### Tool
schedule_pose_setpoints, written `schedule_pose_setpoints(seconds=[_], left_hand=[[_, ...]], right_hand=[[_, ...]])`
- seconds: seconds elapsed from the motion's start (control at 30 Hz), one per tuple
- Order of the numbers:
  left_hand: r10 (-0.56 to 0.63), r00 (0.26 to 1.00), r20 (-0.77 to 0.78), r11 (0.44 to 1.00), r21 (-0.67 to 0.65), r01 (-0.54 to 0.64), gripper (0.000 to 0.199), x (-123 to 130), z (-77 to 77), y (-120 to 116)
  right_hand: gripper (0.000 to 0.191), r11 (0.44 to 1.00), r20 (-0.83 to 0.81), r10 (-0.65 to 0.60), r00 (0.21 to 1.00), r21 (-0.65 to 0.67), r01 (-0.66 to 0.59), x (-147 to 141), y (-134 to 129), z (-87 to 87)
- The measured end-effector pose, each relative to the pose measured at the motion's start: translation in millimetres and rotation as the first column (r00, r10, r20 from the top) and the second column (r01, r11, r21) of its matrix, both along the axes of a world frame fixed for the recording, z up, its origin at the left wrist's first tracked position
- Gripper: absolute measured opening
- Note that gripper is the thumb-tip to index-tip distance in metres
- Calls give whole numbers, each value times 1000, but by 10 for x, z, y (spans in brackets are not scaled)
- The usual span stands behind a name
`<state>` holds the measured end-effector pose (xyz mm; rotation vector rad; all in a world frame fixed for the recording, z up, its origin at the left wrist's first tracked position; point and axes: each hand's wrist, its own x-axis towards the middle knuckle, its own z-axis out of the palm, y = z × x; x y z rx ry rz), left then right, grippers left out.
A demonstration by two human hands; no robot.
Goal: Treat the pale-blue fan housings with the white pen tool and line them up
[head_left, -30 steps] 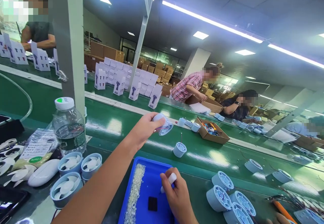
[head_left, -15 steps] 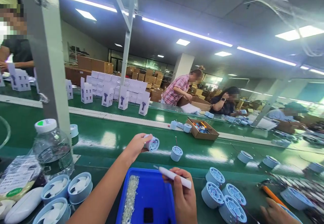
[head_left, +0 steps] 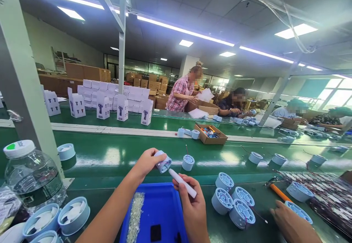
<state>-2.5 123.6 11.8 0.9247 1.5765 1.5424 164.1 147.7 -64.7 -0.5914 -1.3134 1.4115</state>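
Observation:
My left hand grips a light-blue round fan housing above the green belt, its spoked side turned towards the right. My right hand is closed around a white pen-shaped tool. The tool's upper end points at the spoked side of the housing; whether they touch I cannot tell. Below both hands lies a blue tray with small clear pieces along its left side and a black square. Another housing with a wire stands on the belt just beyond my hands.
Several housings stand to my right, near a co-worker's hand and an orange-handled tool. At left are a plastic bottle, fan rings and a metal post. Across the belt are a cardboard box and white cartons.
My right hand has raised the white tool, bringing its end up to the housing. My left hand has tilted the housing towards it. The camera view has shifted to the right.

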Motion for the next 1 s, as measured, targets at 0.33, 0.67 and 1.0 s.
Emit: schedule_pose_setpoints(seconds=[0.33, 0.67, 1.0], left_hand=[[13, 1000, -2, 1000, 12, -13, 39, 29, 12, 17], [82, 996, 23, 987, 135, -84, 36, 233, 41, 25], [309, 859, 409, 862, 262, -434, 57, 509, -65, 139]], right_hand=[[36, 998, -22, -57, 998, -16, 57, -9, 13, 3], [42, 997, 224, -40, 974, 66, 25, -6, 43, -105], [54, 958, 19, 270, 963, -105, -267, -225, -160, -152]])
